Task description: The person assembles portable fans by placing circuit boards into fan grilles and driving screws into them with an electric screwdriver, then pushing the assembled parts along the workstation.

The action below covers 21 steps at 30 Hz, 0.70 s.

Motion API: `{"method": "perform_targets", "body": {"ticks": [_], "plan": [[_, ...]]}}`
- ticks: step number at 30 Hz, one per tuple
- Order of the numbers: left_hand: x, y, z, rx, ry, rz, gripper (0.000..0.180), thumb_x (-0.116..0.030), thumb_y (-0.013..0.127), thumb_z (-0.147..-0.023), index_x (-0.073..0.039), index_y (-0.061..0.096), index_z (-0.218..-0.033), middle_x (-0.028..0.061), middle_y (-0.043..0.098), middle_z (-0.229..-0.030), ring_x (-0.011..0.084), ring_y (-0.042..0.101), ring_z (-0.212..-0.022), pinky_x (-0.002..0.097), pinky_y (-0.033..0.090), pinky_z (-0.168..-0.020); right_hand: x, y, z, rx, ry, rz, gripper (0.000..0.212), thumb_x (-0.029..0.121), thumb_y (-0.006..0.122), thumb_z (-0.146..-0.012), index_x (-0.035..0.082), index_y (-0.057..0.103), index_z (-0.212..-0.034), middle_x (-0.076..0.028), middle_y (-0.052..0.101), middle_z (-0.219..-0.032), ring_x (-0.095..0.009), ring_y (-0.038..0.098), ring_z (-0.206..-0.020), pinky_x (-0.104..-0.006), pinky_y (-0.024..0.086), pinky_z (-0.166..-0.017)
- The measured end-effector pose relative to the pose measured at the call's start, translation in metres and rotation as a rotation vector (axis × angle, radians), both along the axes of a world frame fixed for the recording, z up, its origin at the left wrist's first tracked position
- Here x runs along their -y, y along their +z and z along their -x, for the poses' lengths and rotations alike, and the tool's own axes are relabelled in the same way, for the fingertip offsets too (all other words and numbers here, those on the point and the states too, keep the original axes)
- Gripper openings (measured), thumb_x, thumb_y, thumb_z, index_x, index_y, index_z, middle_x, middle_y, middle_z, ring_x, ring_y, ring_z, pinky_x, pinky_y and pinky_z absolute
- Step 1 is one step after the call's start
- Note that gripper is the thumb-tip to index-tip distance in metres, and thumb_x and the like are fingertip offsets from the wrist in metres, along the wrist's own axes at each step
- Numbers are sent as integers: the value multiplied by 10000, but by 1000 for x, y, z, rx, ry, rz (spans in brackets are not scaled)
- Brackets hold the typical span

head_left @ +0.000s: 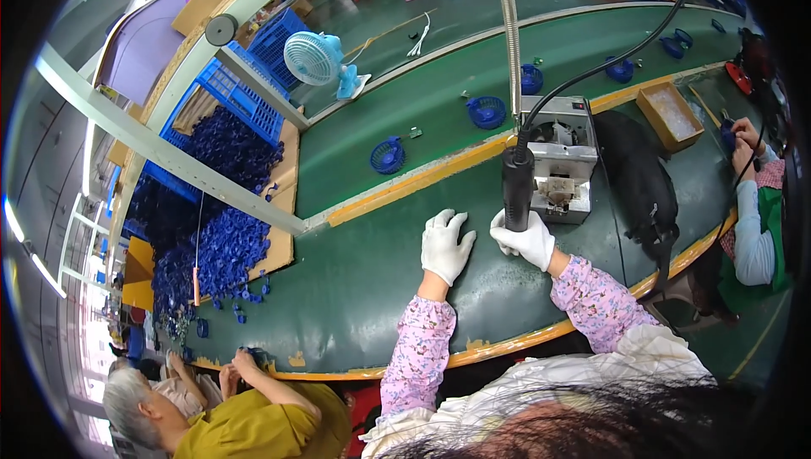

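My right hand, in a white glove, is closed round the lower end of a black electric screwdriver. The tool hangs upright from a coiled spring, and a black cable runs from its top. My left hand, also gloved in white, rests over the green worktop with its fingers spread and nothing in it. Just beyond the tool stands a grey metal machine, likely a screw feeder. The screwdriver's tip is hidden by my right hand.
Blue round baskets and small clear pieces lie along the green conveyor. Many blue parts are heaped at left, below a metal frame. A black bundle and cardboard box sit at right. Co-workers sit on both sides.
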<state>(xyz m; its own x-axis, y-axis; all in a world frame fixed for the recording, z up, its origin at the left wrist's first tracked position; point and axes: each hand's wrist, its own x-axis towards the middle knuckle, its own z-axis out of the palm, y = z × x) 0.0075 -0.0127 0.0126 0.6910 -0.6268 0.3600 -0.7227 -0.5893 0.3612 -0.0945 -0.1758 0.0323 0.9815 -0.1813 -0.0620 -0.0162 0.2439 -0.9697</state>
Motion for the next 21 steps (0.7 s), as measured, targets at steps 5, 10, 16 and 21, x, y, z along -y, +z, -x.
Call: {"method": "perform_targets", "body": {"ticks": [5, 10, 16, 21], "plan": [[0, -1, 3, -19, -4, 19, 370, -217, 687, -745, -75, 631, -1082, 154, 566, -1151, 338, 512, -1078, 412, 420, -927, 1, -1, 3, 8, -5, -20, 141, 180, 679, -826, 59, 607, -843, 18, 558, -609, -63, 512, -493, -204, 373, -451], [0, -2, 4, 11, -5, 46, 368, -184, 708, -720, -67, 634, -1061, 160, 575, -1124, 340, 520, -1043, 403, 433, -904, 1, 4, 8, 5, -41, -26, 145, 179, 684, -817, 60, 605, -842, 19, 559, -610, -59, 511, -488, -196, 370, -442], [1, -2, 4, -19, 11, 16, 373, -221, 689, -747, -87, 626, -1089, 149, 560, -1159, 333, 504, -1087, 411, 415, -927, 3, 2, 7, 3, -41, -20, 143, 175, 687, -814, 62, 605, -842, 19, 560, -611, -60, 514, -492, -201, 378, -451], [3, -2, 6, -26, 21, 17, 371, -224, 689, -749, -87, 627, -1089, 145, 558, -1154, 332, 503, -1083, 410, 413, -925, 5, -1, 6, 2, -47, 0, 140, 173, 686, -813, 61, 605, -840, 18, 562, -614, -61, 516, -496, -205, 382, -457]]}}
